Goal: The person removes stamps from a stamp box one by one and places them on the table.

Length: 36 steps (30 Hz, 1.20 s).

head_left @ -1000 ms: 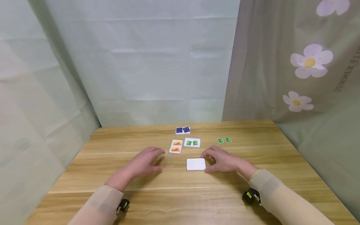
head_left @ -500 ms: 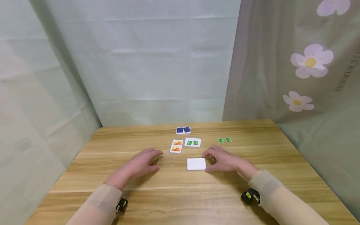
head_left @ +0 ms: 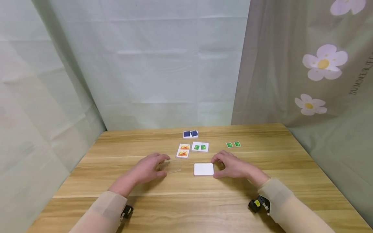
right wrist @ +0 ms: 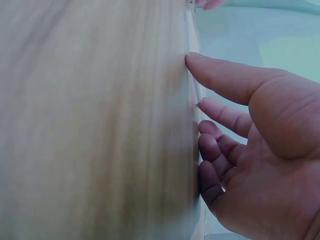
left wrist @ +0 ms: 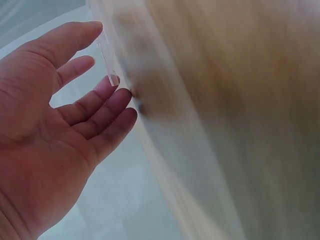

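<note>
My left hand (head_left: 147,169) pinches a clear plastic lid (head_left: 174,165) by its left side, thumb at the near edge and fingers at the far edge. The lid looks slightly tilted over the table. In the left wrist view its thin clear edge (left wrist: 108,65) lies between thumb and fingertips. My right hand (head_left: 233,165) holds a flat case with a white card (head_left: 204,169) at its right corners, thumb near and index finger far. In the right wrist view the thumb (right wrist: 220,72) and index fingertip touch the thin edge, other fingertips down by the wood.
Beyond the hands lie a card with two orange pictures (head_left: 183,151), a card with two green squares (head_left: 200,147) and a card with two dark blue squares (head_left: 190,134). Two loose green squares (head_left: 233,144) lie farther right. Fabric curtains (head_left: 169,64) surround the wooden table (head_left: 186,207).
The left hand shifted slightly left, then back a little right, and the clear lid has tipped, its near edge now slanting. The right hand stays at the white card's case.
</note>
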{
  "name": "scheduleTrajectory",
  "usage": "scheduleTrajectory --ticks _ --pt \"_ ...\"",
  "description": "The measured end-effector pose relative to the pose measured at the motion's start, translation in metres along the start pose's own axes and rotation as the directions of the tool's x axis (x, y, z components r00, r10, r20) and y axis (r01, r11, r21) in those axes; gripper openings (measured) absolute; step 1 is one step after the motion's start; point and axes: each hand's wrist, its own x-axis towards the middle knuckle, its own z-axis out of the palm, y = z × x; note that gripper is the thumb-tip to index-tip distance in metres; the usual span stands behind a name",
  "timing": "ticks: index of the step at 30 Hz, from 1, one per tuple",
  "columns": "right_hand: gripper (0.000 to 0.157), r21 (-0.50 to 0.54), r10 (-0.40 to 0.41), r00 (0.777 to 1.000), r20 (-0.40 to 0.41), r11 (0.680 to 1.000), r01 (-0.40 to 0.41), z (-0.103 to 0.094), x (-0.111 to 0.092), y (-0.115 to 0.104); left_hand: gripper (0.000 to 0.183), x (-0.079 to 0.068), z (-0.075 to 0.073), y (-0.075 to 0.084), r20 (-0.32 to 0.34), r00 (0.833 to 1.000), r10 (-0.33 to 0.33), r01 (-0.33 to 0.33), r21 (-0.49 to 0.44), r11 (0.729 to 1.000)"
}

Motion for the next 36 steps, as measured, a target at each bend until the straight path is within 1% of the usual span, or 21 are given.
scheduleTrajectory --ticks 3,7,14,18,21,27,32,36 --pt "0.047 -0.001 0.002 1.0 -0.004 1.0 -0.002 0.001 0.001 0.001 0.055 0.001 0.001 0.007 0.01 1.0 -0.003 0.003 -0.032 0.999" --pt "0.048 -0.007 0.0 1.0 -0.004 1.0 0.0 0.001 0.001 0.001 0.053 0.005 0.004 0.019 0.009 1.0 0.017 -0.017 -0.064 0.998" --pt "0.048 -0.01 0.023 1.0 0.0 1.0 -0.023 0.002 0.001 0.0 0.053 0.022 0.013 0.048 0.021 0.994 0.105 -0.102 -0.108 0.989" --pt "0.047 -0.003 0.041 0.999 0.0 0.999 -0.041 0.002 0.002 -0.001 0.052 0.032 0.018 0.059 0.013 0.988 0.151 -0.149 -0.106 0.983" --pt "0.047 0.004 0.041 0.999 0.001 0.999 -0.041 0.002 0.001 -0.001 0.052 0.037 0.02 0.064 0.009 0.985 0.172 -0.17 -0.105 0.98" --pt "0.047 0.014 0.014 1.0 0.011 1.0 -0.014 0.0 0.001 -0.003 0.052 0.044 0.021 0.071 0.008 0.984 0.175 -0.174 -0.1 0.98" --pt "0.047 0.014 0.017 1.0 0.013 1.0 -0.017 0.0 0.001 -0.003 0.051 0.051 0.024 0.075 0.001 0.981 0.195 -0.194 -0.073 0.978" --pt "0.049 0.007 0.015 1.0 0.011 1.0 -0.015 0.0 0.001 -0.001 0.051 0.056 0.027 0.076 0.009 0.977 0.212 -0.211 -0.06 0.976"
